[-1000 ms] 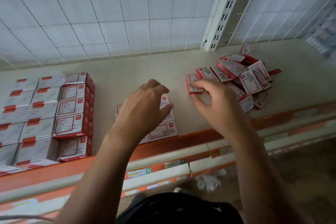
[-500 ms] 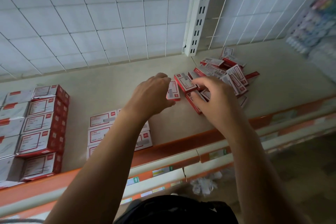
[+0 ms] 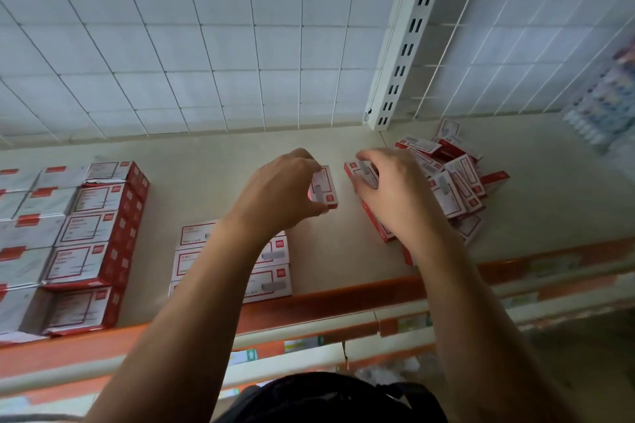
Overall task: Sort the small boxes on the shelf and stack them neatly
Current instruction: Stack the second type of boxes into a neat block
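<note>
Small red-and-white boxes lie in a loose pile [image 3: 453, 182] at the right of the beige shelf [image 3: 213, 189]. My left hand [image 3: 280, 194] grips one small box [image 3: 324, 187] between curled fingers and thumb, mid-shelf. Just to its right, my right hand [image 3: 395, 189] pinches another small box [image 3: 360, 172] at the pile's left edge; more boxes lie under its palm. A flat group of boxes [image 3: 271, 264] sits near the front edge, partly hidden by my left forearm. Neat rows of stacked boxes [image 3: 92, 233] fill the left end.
An orange front rail [image 3: 343, 299] runs along the shelf edge. A white wire grid [image 3: 206, 45] backs the shelf, with a slotted white upright [image 3: 405, 45] at the middle right. Blurred packaged goods [image 3: 604, 106] hang at the far right.
Both hands reached to the pile's left edge and each took hold of a small box. The left hand now holds its box a little apart from the pile.
</note>
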{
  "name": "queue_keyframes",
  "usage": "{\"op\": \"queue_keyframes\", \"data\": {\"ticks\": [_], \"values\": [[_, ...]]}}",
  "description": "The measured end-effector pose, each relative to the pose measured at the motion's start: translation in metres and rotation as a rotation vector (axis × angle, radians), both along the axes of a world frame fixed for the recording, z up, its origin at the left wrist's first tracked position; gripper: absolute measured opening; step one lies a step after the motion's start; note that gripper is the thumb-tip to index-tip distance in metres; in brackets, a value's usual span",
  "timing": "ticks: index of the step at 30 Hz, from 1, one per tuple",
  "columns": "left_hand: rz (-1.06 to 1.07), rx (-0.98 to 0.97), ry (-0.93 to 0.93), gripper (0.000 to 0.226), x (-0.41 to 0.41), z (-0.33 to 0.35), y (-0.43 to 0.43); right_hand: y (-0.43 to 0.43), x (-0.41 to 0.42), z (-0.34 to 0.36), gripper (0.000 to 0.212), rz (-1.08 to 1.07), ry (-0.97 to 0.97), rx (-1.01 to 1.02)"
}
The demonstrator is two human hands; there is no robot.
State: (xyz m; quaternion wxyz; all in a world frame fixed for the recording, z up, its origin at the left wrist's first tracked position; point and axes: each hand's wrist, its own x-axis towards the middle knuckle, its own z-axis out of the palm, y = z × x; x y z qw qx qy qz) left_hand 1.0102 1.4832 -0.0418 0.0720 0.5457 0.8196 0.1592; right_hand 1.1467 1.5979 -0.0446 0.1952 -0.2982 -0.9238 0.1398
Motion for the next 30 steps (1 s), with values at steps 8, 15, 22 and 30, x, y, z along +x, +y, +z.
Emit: {"op": "queue_keyframes", "data": {"ticks": [8,15,22,30], "values": [[0.031,0.012,-0.022,0.053,-0.007,0.005,-0.025,-0.006,-0.01,-0.016,0.04,-0.075,-0.068,0.001],[0.036,0.013,-0.028,0.057,-0.009,0.006,-0.043,-0.016,-0.015,-0.023,0.038,-0.204,-0.03,0.009],[0.076,0.011,-0.031,0.058,-0.016,0.007,-0.084,-0.045,-0.02,-0.014,0.045,0.031,0.138,-0.121],[0.185,0.015,-0.011,0.062,-0.019,0.003,-0.143,-0.096,-0.043,-0.007,0.054,0.341,0.141,-0.203]]}}
